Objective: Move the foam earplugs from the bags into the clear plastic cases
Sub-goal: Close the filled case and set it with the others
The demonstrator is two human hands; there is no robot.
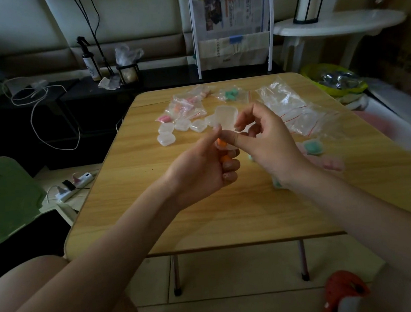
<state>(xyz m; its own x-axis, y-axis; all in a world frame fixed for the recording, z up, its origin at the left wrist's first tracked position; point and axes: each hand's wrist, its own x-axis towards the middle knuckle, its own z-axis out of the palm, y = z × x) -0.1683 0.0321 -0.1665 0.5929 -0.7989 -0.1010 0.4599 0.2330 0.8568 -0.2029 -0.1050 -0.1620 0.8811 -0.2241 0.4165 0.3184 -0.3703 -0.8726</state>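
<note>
1. The wooden table (204, 217) is the largest thing; all the task's things lie on its far half or are held above its middle.
2. On the far right lies a heap of clear bags (291, 107) that look empty, so I judge a good part of the unpacking is already done.
3. On the far left lie bags with pink and orange earplugs (183, 106), and beside them one bag with green earplugs (231, 94). These are not yet emptied, so much work is left.
4. The left hand (201, 173) is curled around orange earplugs (222, 142); at least two orange pieces show between its fingers.
5. The right hand (267, 138) pinches an open clear case (226, 116) with thumb and fingers. The case's lid stands up, and the case is held above the table, just in front of the row of cases.
6. A row of small empty clear cases (180, 128) waits near the middle of the far half, closed or nearly closed; I cannot tell which.
7. To the right, partly hidden behind the right hand, filled cases (313, 146) show green and pink plugs inside.
8. My judgement: the task is somewhere near the middle. The step in hand is to put the orange plugs into the open case and close it.
</note>
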